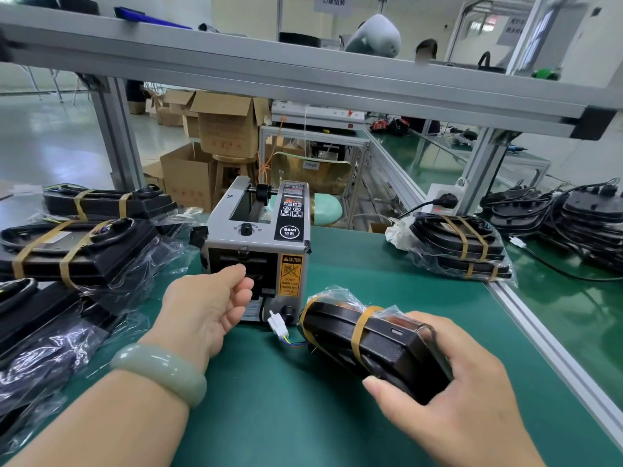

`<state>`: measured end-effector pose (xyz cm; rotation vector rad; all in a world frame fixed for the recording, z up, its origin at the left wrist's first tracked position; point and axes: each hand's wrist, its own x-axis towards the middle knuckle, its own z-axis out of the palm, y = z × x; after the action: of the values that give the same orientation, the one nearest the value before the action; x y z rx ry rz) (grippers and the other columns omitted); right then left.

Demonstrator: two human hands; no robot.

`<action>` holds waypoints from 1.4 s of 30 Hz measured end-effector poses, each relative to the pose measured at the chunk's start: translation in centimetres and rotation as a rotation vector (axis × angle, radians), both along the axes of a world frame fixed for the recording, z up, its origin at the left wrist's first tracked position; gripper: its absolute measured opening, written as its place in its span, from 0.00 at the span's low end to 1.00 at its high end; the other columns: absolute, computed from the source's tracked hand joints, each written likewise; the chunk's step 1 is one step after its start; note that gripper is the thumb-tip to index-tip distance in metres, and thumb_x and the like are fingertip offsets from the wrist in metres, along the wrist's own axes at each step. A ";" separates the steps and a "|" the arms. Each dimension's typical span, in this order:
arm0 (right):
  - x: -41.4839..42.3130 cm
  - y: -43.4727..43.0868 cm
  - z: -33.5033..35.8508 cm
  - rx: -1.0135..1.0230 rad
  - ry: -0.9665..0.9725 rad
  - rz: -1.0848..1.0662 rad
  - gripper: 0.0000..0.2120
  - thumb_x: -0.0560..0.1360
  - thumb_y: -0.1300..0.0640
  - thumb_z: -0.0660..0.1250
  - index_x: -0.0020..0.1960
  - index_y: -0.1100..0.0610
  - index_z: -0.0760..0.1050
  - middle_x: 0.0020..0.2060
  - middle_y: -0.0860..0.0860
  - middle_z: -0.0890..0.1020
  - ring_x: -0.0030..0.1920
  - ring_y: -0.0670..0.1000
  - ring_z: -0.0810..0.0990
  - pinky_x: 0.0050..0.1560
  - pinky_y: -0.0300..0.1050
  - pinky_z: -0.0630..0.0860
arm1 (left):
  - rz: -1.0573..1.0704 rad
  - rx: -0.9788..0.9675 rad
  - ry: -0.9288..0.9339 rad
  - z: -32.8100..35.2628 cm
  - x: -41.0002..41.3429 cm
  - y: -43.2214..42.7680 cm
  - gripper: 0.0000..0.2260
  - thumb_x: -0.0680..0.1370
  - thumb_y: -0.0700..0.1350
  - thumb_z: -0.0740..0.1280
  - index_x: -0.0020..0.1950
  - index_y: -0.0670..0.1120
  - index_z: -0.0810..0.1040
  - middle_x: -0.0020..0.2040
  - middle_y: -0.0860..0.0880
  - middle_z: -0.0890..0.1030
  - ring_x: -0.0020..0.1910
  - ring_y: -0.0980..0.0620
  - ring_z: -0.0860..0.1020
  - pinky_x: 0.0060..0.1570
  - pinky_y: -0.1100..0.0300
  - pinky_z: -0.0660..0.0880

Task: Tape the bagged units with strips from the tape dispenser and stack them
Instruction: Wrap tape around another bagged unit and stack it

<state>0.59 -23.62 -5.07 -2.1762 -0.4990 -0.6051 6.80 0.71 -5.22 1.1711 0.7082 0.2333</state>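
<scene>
My right grip [448, 399] clasps the bagged unit [371, 335] near the tabletop's [303, 416] front edge, just right of the tape dispenser [259, 237], so I'd pull the strip straight out where my left grip [209, 308] curls, though I cannot tell whether it pinches tape.

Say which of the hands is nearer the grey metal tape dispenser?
Left. The left hand is at the outlet of the tape dispenser; the right hand, further right, grips a black bagged unit.

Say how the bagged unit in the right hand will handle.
The bagged unit is likely stiff: hard black body, two tape bands. Its loose glossy plastic may slip in the right hand. The trailing white plug could snag.
</scene>
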 end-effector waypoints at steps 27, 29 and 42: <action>-0.8 1.2 -1.4 -0.029 -0.119 0.022 0.32 0.52 0.46 0.76 0.56 0.44 0.73 0.48 0.40 0.80 0.48 0.44 0.81 0.48 0.36 0.75 | -0.414 0.464 -0.295 1.6 -10.0 -6.5 0.12 0.63 0.64 0.68 0.35 0.57 0.84 0.57 0.68 0.75 0.57 0.81 0.66 0.56 0.71 0.60; -0.8 1.3 -1.5 -0.022 -0.118 0.028 0.32 0.53 0.47 0.77 0.56 0.44 0.74 0.48 0.40 0.81 0.49 0.45 0.81 0.48 0.40 0.76 | -0.453 0.448 -0.307 1.3 -10.0 -7.3 0.16 0.64 0.68 0.68 0.34 0.57 0.84 0.57 0.68 0.74 0.58 0.83 0.62 0.54 0.76 0.60; -1.0 1.6 -1.4 -0.036 -0.133 0.007 0.28 0.56 0.44 0.73 0.55 0.42 0.73 0.48 0.38 0.79 0.47 0.43 0.80 0.45 0.39 0.75 | -0.429 0.417 -0.257 0.8 -9.9 -8.7 0.06 0.70 0.50 0.70 0.33 0.56 0.84 0.59 0.69 0.70 0.55 0.85 0.61 0.49 0.78 0.60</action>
<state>-0.42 -21.99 -6.46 -2.1770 -0.5917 -0.7457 -3.08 -7.99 -4.43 1.6244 0.1719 0.1680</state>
